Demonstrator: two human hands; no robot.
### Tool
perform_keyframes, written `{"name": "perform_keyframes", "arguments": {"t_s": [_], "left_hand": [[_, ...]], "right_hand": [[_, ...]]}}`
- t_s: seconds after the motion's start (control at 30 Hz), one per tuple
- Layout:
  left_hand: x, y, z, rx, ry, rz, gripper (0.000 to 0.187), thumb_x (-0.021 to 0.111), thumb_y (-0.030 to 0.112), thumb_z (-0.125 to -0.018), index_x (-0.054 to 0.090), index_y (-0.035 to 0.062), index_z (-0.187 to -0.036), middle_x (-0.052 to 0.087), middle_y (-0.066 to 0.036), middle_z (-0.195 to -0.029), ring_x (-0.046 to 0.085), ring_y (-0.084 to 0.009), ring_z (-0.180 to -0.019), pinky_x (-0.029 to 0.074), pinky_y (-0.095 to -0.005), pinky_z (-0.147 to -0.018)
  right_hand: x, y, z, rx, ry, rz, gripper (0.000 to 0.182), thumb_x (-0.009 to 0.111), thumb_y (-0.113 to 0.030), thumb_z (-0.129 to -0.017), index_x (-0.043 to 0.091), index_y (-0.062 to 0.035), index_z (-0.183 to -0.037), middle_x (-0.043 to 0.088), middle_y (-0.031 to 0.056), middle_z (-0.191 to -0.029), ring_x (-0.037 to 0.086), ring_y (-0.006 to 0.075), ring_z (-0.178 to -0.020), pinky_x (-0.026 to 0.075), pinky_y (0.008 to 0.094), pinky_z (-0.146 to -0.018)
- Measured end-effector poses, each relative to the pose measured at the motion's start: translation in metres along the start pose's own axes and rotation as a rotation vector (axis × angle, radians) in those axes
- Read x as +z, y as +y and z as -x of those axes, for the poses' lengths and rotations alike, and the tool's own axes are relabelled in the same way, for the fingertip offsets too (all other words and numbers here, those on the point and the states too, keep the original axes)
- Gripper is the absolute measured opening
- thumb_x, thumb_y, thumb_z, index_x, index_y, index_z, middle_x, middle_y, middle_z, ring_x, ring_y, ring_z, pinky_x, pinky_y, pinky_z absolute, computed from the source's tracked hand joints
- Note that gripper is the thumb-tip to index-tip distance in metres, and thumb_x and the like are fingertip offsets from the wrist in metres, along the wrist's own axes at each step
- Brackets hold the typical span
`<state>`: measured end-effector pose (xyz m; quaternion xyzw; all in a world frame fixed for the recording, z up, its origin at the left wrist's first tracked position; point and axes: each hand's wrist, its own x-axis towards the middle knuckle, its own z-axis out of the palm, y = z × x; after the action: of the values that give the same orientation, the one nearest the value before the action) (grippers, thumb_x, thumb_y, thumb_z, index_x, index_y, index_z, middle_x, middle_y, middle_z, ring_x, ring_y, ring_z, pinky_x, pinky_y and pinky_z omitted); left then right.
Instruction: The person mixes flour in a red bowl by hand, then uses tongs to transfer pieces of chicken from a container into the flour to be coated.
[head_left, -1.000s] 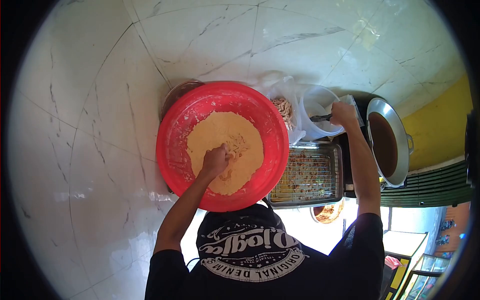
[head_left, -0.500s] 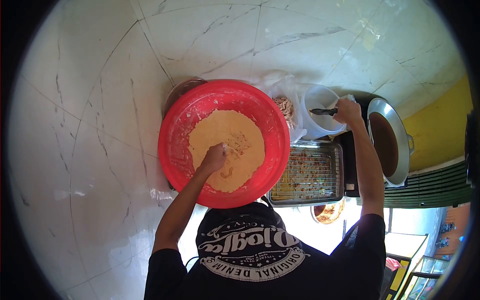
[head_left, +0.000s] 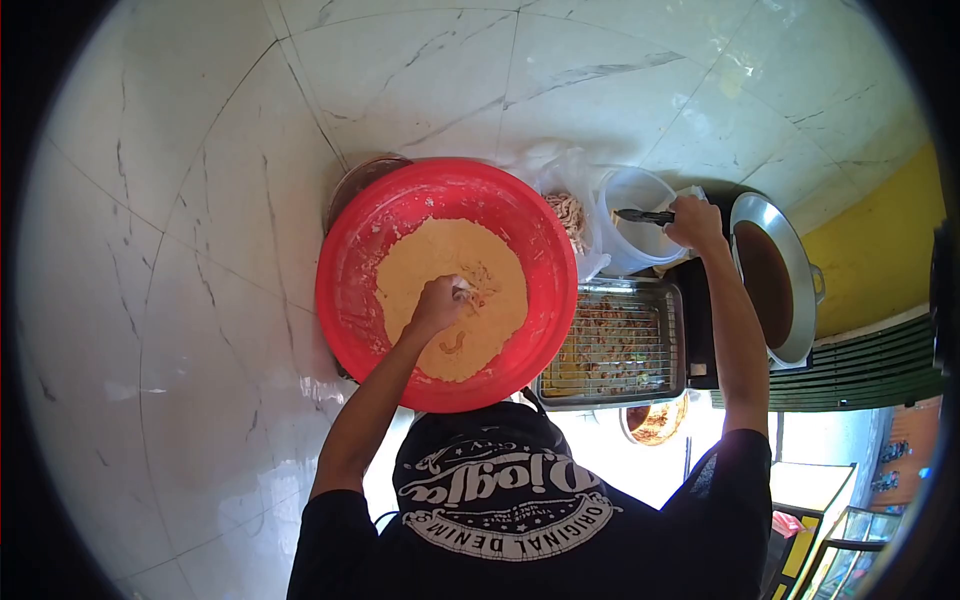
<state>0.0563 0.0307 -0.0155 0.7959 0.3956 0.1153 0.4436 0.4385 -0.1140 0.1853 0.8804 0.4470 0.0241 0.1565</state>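
Observation:
My left hand (head_left: 440,303) is closed over the pale yellow flour (head_left: 415,260) in a wide red basin (head_left: 345,300). Its fingertips look whitened, and I cannot make out what they hold. Thin floured strips (head_left: 482,275) lie beside the fingers, and another strip sits nearer the basin's front. My right hand (head_left: 695,225) grips black tongs (head_left: 645,215), which point left across the mouth of a translucent white bucket (head_left: 632,258). Between basin and bucket, a clear plastic bag (head_left: 567,215) holds pale strips.
A metal tray with a wire rack (head_left: 615,345) and fried crumbs sits right of the basin. Farther right stands a wide metal wok (head_left: 775,285) of brown liquid. Below the tray is a round container (head_left: 655,420) with reddish-brown contents. A marbled tile wall (head_left: 420,80) rises behind.
My left hand has moved slightly right and up over the flour, turning at the wrist. My right hand keeps the tongs over the bucket, shifted very little.

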Motion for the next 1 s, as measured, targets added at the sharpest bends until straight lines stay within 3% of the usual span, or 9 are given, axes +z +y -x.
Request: {"name": "perform_keyframes", "arguments": {"t_s": [0.1,0.2,0.37,0.47,0.53,0.67,0.77,0.9,1.0], "left_hand": [[0.007,-0.007,-0.004,0.097,0.057,0.017,0.015,0.064,0.007,-0.086,0.062,-0.0031,-0.096,0.068,-0.013,-0.083,0.067,-0.017,-0.077,0.05,-0.0308,-0.069],[0.006,-0.004,-0.007,0.107,0.09,0.162,0.016,0.063,0.009,-0.085,0.062,-0.0019,-0.097,0.067,-0.016,-0.082,0.067,-0.0243,-0.076,0.05,-0.0335,-0.066],[0.0,-0.009,-0.007,-0.079,-0.037,0.497,0.022,0.066,0.008,-0.084,0.063,-0.0039,-0.102,0.064,-0.005,-0.076,0.059,-0.0096,-0.067,0.046,-0.025,-0.06],[-0.007,-0.006,-0.002,-0.078,-0.059,0.478,0.025,0.067,0.007,-0.084,0.063,-0.0048,-0.105,0.06,-0.001,-0.072,0.055,-0.0068,-0.063,0.043,-0.0238,-0.057],[-0.012,-0.01,-0.001,-0.091,-0.049,0.474,0.021,0.065,0.006,-0.085,0.062,-0.003,-0.103,0.06,-0.001,-0.076,0.054,-0.0061,-0.066,0.043,-0.0225,-0.058],[-0.02,-0.017,0.008,-0.083,-0.045,0.632,0.017,0.064,0.005,-0.086,0.06,0.0007,-0.102,0.061,-0.001,-0.085,0.055,-0.0056,-0.073,0.044,-0.021,-0.061],[-0.025,-0.014,0.017,-0.124,-0.012,0.752,0.017,0.066,0.003,-0.084,0.06,-0.0006,-0.1,0.061,-0.002,-0.084,0.054,-0.0064,-0.069,0.041,-0.0206,-0.059],[-0.035,-0.021,0.024,-0.134,-0.005,0.773,0.017,0.066,0.002,-0.083,0.06,-0.0005,-0.099,0.062,-0.002,-0.082,0.055,-0.0063,-0.07,0.042,-0.0209,-0.059],[-0.036,-0.041,0.024,-0.08,0.0,0.603,0.016,0.064,0.001,-0.085,0.06,-0.0002,-0.1,0.065,-0.003,-0.088,0.059,-0.0076,-0.08,0.047,-0.0228,-0.068]], "right_hand": [[-0.004,0.0,-0.001,0.003,0.005,0.003,0.033,0.064,-0.02,-0.07,0.071,-0.0139,-0.101,0.067,0.0128,-0.101,0.066,0.0301,-0.095,0.053,0.0403,-0.084],[-0.007,0.001,0.001,0.005,-0.021,-0.003,0.036,0.065,-0.021,-0.069,0.071,-0.0159,-0.104,0.067,0.0124,-0.102,0.066,0.0301,-0.096,0.052,0.0402,-0.084],[-0.006,0.001,-0.001,0.023,0.02,-0.032,0.039,0.065,-0.021,-0.069,0.07,-0.0179,-0.107,0.067,0.0123,-0.104,0.065,0.0302,-0.097,0.052,0.0404,-0.086],[-0.002,0.002,-0.002,0.01,0.024,-0.008,0.039,0.065,-0.022,-0.069,0.07,-0.0175,-0.107,0.067,0.0121,-0.105,0.065,0.0304,-0.098,0.052,0.0407,-0.086],[-0.001,0.004,-0.004,0.01,-0.017,-0.026,0.043,0.073,-0.034,-0.07,0.069,-0.015,-0.108,0.066,0.0132,-0.105,0.063,0.0312,-0.1,0.051,0.042,-0.087],[0.0,0.005,-0.005,0.009,0.034,-0.051,0.043,0.073,-0.034,-0.069,0.069,-0.0145,-0.108,0.065,0.0127,-0.107,0.062,0.031,-0.102,0.05,0.0422,-0.088],[-0.016,0.004,0.001,-0.008,0.092,-0.003,0.039,0.066,-0.024,-0.07,0.07,-0.0169,-0.107,0.067,0.0122,-0.104,0.065,0.0311,-0.097,0.051,0.0414,-0.086],[-0.057,-0.003,0.018,0.004,0.163,-0.03,0.04,0.07,-0.026,-0.069,0.07,-0.0138,-0.108,0.068,0.0149,-0.099,0.065,0.0322,-0.093,0.052,0.0417,-0.084],[-0.076,-0.014,0.033,-0.102,0.302,-0.189,0.038,0.073,-0.025,-0.069,0.072,-0.0158,-0.106,0.069,0.0155,-0.087,0.066,0.0328,-0.085,0.051,0.0424,-0.079]]}}
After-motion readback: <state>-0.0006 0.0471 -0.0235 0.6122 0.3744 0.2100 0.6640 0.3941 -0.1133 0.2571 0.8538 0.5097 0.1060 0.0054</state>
